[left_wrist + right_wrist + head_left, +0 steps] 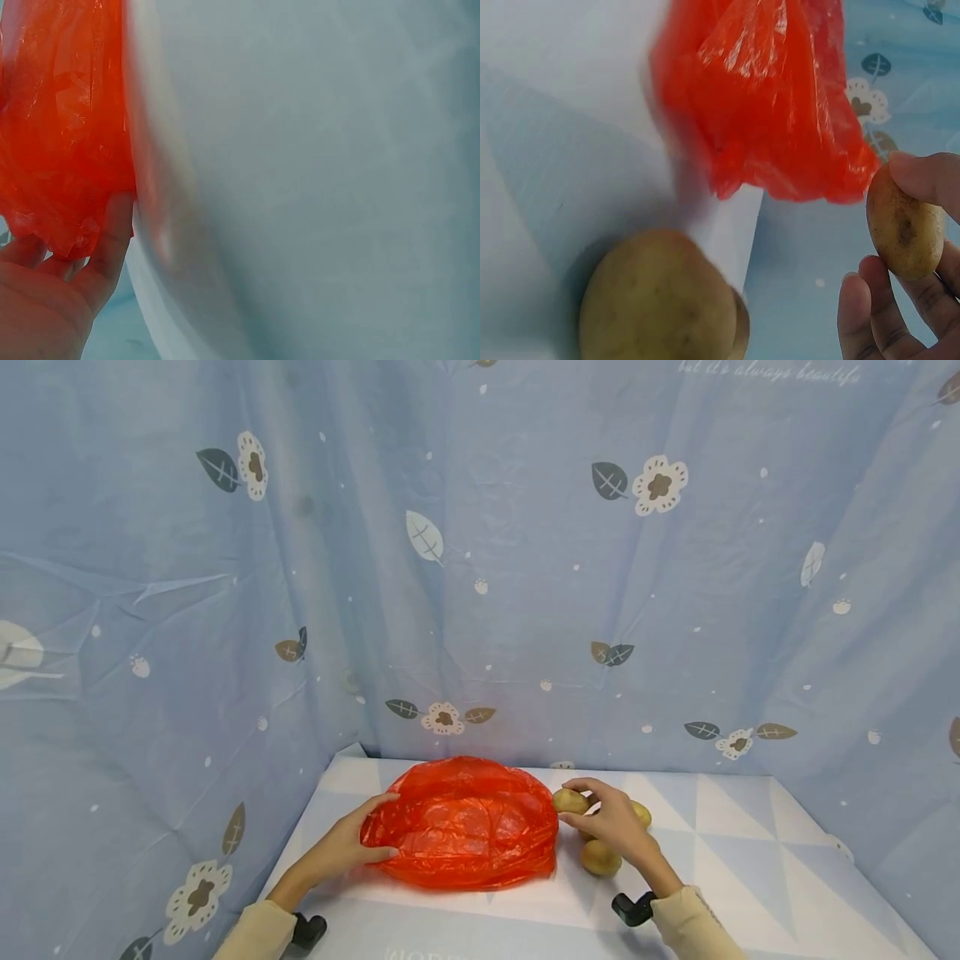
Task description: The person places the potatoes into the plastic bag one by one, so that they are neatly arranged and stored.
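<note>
A red plastic bag point(465, 827) lies puffed out on the table, its thin film creased and shiny. My left hand point(348, 843) grips the bag's left end, the thumb along the near side and the fingers on the far side; the left wrist view shows the thumb pressed on the red film point(67, 135). In my right hand point(611, 818) a small potato point(905, 225) is pinched between thumb and fingers, right beside the bag's right edge. Below that hand, another potato point(601, 857) rests on the table, and one more point(641, 813) shows partly behind the hand.
The table point(735, 877) wears a white cloth with pale blue triangles. Blue curtains point(525, 568) printed with leaves and flowers hang behind it and along both sides. A black wrist mount point(632, 910) sits at my right sleeve.
</note>
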A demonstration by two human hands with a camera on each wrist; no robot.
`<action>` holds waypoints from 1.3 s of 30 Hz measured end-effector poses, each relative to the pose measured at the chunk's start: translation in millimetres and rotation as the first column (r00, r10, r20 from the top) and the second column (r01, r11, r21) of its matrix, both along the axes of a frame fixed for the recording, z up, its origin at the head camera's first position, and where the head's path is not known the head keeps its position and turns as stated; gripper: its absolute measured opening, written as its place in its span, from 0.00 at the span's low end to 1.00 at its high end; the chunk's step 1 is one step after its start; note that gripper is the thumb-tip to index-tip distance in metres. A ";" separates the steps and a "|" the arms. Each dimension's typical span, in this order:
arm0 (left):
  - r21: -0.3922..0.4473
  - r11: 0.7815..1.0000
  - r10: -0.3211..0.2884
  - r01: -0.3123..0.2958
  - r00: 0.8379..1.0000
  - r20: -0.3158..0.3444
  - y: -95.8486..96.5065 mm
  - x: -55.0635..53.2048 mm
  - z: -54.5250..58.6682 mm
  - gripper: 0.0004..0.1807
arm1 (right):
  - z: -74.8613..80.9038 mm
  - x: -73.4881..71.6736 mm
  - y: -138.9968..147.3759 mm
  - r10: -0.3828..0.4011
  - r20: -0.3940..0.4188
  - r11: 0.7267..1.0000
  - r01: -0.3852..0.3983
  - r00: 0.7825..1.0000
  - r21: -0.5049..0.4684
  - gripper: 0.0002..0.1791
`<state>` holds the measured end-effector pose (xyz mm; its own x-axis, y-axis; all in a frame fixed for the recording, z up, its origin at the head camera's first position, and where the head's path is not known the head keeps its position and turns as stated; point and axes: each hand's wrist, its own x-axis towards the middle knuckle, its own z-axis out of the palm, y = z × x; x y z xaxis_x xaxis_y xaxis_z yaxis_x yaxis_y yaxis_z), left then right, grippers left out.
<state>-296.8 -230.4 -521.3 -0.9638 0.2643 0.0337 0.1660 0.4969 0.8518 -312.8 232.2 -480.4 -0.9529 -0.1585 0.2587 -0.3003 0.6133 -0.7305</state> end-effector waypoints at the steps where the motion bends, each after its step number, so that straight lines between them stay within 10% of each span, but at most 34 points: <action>1: 0.000 1.000 0.000 0.000 1.000 -0.001 0.2 -0.5 0.0 0.47 | 0.6 -0.5 -2.2 0.006 -0.002 1.000 -0.006 1.000 0.006 0.26; 39: -0.011 1.000 0.016 -0.016 1.000 0.009 5.3 5.8 4.9 0.49 | 9.2 -23.5 -90.9 0.206 -0.087 0.979 -0.205 0.975 0.014 0.24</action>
<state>-291.0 -225.1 -516.4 -0.9682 0.2493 0.0219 0.1501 0.5084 0.8479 -336.3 141.3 -471.2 -0.8734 -0.3498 0.3387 -0.4831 0.5352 -0.6930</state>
